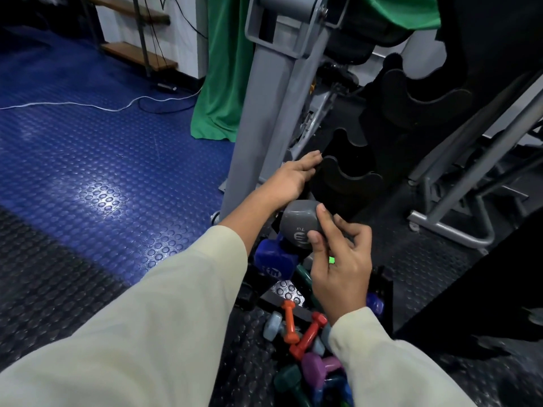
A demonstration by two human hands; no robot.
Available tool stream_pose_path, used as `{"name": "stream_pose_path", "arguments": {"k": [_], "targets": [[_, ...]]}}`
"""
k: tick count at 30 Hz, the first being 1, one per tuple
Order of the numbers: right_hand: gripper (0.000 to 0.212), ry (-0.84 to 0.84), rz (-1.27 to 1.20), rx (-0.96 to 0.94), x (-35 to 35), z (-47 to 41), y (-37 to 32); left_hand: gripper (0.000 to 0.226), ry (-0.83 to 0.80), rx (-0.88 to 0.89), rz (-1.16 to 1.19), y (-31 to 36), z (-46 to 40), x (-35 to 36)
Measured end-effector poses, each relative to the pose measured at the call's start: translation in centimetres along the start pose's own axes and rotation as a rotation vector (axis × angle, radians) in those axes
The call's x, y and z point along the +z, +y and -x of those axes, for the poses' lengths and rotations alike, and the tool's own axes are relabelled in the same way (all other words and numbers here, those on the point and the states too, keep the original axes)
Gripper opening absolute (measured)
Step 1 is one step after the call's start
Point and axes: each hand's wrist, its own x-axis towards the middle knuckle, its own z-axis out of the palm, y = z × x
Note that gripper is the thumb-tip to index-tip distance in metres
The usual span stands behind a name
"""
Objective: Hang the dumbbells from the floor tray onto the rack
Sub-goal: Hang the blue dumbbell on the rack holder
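Grey dumbbell (299, 223) sits low against black rack (346, 179), below its lowest cradle. My right hand (338, 259) pinches near head, thumb and forefinger curled on it. My left hand (289, 179) lies flat, fingers straight, touching rack edge. Blue dumbbell (273, 259) just beneath; orange dumbbells (302, 330) in floor pile nearer me.

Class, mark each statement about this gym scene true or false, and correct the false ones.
1. The right hand holds a grey dumbbell. True.
2. The left hand grips an orange dumbbell. False: its fingers lie straight against the black rack.
3. Orange dumbbells lie low on the floor among others. True.
4. The floor mat on the left is red. False: it is blue.
5. A green cloth hangs behind the grey frame. True.
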Motion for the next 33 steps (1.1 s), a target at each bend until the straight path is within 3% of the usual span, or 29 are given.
{"name": "stream_pose_path", "arguments": {"k": [11, 15, 19, 21, 25, 33], "targets": [[0.045, -0.123, 0.090, 0.011, -1.6, -0.1, -1.5, 0.055, -0.057, -0.044, 0.012, 0.7, 0.6, 0.0], [0.055, -0.238, 0.091, 0.053, -2.4, 0.3, -2.0, 0.043, -0.005, 0.030, -0.179, 2.0, 2.2, -0.5], [0.071, -0.353, 0.047, 0.123, -3.1, 2.9, -2.5, 0.042, 0.199, 0.188, -0.470, 2.9, 5.3, -2.5], [0.064, -0.331, 0.054, 0.145, -3.3, 4.3, -2.8, 0.044, 0.250, 0.197, -0.563, 2.2, 6.6, -4.0], [0.023, -0.365, 0.079, 0.073, -2.8, 6.8, -2.7, 0.038, 0.223, 0.053, -0.690, -0.5, 9.0, -6.1], [0.022, -0.508, 0.079, 0.275, -0.4, 8.0, -1.9, 0.031, 0.089, -0.053, -0.764, -4.5, 8.4, -6.6]]}}
